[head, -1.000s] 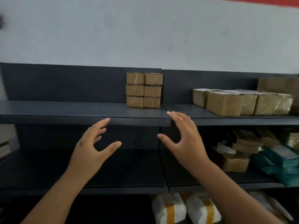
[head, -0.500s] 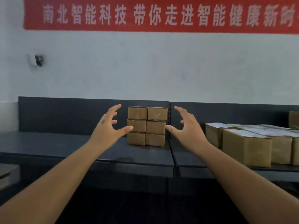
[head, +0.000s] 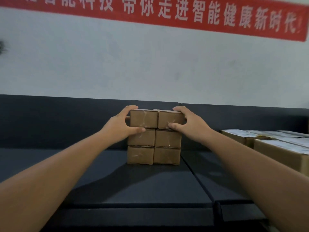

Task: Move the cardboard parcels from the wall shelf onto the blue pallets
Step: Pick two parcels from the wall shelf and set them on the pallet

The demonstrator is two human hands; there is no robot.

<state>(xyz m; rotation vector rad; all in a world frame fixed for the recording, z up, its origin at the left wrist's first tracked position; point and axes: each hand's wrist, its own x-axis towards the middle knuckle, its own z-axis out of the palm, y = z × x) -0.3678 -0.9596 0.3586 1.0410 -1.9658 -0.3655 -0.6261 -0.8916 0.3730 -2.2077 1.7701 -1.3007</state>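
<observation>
Dark grey shelving runs along the pale wall in front of you, under a red banner with white characters. Six small cardboard parcels stand on the shelf in two columns of three, back against the rear panel. Your left hand clasps the top left parcel, fingers over its top edge and thumb under its front. Your right hand grips the top right parcel the same way. Larger boxes sit well apart to your right.
</observation>
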